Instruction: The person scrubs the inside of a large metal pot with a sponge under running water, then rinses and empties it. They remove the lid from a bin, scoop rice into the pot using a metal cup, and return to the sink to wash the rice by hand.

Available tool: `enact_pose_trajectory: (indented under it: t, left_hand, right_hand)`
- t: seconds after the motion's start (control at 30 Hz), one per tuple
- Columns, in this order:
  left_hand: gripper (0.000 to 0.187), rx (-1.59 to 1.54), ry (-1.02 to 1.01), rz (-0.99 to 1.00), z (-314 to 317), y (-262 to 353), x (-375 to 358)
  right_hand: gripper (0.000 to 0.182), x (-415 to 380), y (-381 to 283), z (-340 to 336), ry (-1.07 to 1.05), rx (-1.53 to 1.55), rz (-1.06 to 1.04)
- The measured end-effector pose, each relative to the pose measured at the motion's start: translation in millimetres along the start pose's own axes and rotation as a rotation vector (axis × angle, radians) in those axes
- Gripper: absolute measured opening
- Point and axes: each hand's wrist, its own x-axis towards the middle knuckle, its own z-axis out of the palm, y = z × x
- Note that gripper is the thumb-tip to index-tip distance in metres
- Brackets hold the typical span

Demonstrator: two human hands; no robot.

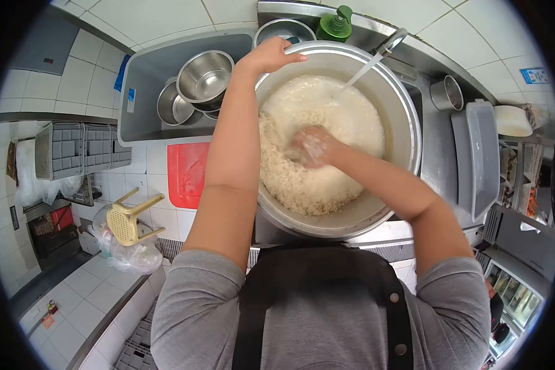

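Note:
A large round metal pot (399,145) holds rice (311,191) in cloudy water. At the upper left of the pot, my left hand (271,57) grips the rim. My right hand (314,147) is down in the rice near the middle of the pot, wet and slightly blurred. Its fingers are mostly hidden by rice and water. From the tap (393,41) at the back right, a stream of water (362,69) falls into the pot.
Left of the pot, a grey tub (142,74) holds several steel pots (205,77). A green pump bottle (335,26) stands behind. To the right are a small steel container (446,94) and grey bins (482,160). A yellow stool (132,219) stands at the lower left.

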Motion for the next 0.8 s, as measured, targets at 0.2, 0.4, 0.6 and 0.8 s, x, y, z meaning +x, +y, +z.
enact_pose_trajectory:
  t: [0.2,0.4,0.6,0.8]
  left_hand:
    - [0.062,0.005,0.013,0.027,1.8,0.8,-2.5]
    - [0.064,0.05,0.029,0.032,-1.0,1.5,-2.5]
    - [0.061,0.041,-0.004,0.0,-4.1,9.0,-7.3]
    - [0.065,0.029,0.011,0.007,-3.4,7.7,-4.9]
  right_hand:
    - [0.068,-47.5,109.1,-3.2,0.225,-0.525,-0.374]
    - [0.068,19.5,86.2,-13.2,0.603,-0.293,0.425]
    - [0.062,36.3,84.6,13.4,0.178,-0.381,-0.021]
    - [0.043,78.5,73.8,36.7,0.574,0.193,0.006]
